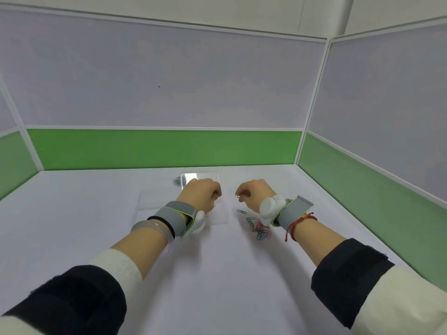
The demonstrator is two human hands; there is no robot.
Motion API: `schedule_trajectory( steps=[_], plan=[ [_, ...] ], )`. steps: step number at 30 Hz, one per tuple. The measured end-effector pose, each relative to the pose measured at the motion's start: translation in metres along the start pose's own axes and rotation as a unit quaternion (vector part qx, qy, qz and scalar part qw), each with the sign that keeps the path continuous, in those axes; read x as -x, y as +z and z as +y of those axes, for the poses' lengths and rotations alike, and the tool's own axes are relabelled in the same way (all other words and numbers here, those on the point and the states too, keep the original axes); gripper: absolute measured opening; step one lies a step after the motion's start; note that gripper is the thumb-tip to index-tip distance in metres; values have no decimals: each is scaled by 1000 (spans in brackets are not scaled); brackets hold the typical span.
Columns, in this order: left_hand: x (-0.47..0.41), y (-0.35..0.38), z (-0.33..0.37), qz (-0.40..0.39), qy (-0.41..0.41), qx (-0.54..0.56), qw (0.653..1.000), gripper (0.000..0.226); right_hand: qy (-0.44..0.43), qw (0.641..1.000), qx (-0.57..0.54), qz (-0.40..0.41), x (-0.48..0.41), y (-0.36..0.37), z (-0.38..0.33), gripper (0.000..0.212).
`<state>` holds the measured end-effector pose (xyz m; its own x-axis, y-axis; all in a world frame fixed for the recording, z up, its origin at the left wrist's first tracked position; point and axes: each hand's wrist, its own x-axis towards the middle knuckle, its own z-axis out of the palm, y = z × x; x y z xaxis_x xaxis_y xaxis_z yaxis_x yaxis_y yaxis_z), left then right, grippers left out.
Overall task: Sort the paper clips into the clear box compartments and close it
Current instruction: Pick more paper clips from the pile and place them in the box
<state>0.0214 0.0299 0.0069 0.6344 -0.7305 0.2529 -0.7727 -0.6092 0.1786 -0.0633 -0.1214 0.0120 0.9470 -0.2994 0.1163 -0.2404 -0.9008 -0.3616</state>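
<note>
Right hand (252, 193) pinches clip (237, 196) — left hand (200, 193) curled over box (169, 209).

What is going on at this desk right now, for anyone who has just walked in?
A person is sorting paper clips at a white table. The right hand pinches one paper clip above the table, beside the clear box. The left hand is curled over the box, whose lid is open; what it holds is unclear. A pile of coloured clips and a single teal clip lie unsorted near the right wrist.
</note>
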Motion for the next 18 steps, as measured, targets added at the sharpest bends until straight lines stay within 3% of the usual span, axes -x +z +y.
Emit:
schedule_trajectory(
  steps=[9,18],
  plan=[
    [6,-13,-19,11,-35,-1,999,31,-56,997,-58,12,-14,-6,-43,27],
    [7,-8,-14,1,-40,24,999,32,-7,999,-32,14,-5,-10,-12,30]
  ],
)
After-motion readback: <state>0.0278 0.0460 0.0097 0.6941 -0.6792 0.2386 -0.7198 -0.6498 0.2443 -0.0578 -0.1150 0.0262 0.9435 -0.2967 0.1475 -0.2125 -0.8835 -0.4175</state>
